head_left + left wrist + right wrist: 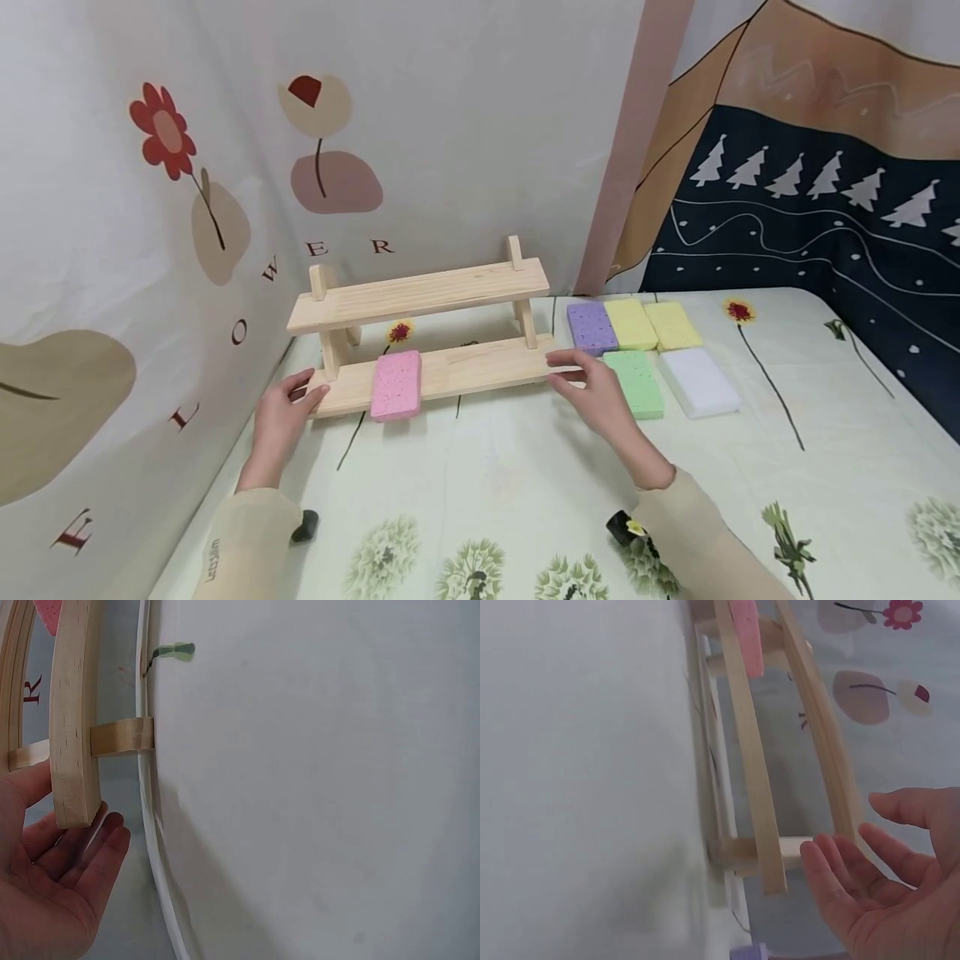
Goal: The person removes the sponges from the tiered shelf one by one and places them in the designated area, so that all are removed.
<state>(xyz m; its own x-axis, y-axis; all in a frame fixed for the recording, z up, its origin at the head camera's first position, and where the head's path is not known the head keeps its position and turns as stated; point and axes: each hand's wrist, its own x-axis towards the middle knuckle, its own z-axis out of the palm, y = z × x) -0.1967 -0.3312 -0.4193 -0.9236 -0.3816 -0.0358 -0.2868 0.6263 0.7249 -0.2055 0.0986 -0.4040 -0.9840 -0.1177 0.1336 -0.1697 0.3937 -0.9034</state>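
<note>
A two-tier wooden shelf point(442, 371) of pale boards stands against the back cloth. On its lower board lies a pink sponge point(396, 385), toward the left and jutting past the front edge. My left hand point(283, 410) grips the left end of that lower board, thumb on top and fingers around the end; the left wrist view shows the board's end point(73, 795) between them. At the opposite end, my right hand point(596, 396) has its thumb and fingers spread apart with nothing between them, fingertips close to the board's right end point(772, 881).
Right of the shelf lie a purple sponge point(592, 327), two yellow sponges point(632, 323), a green sponge point(636, 385) and a white sponge point(699, 382). A flower-printed cloth point(495, 467) covers the table. Printed curtains point(480, 125) hang behind and at the left.
</note>
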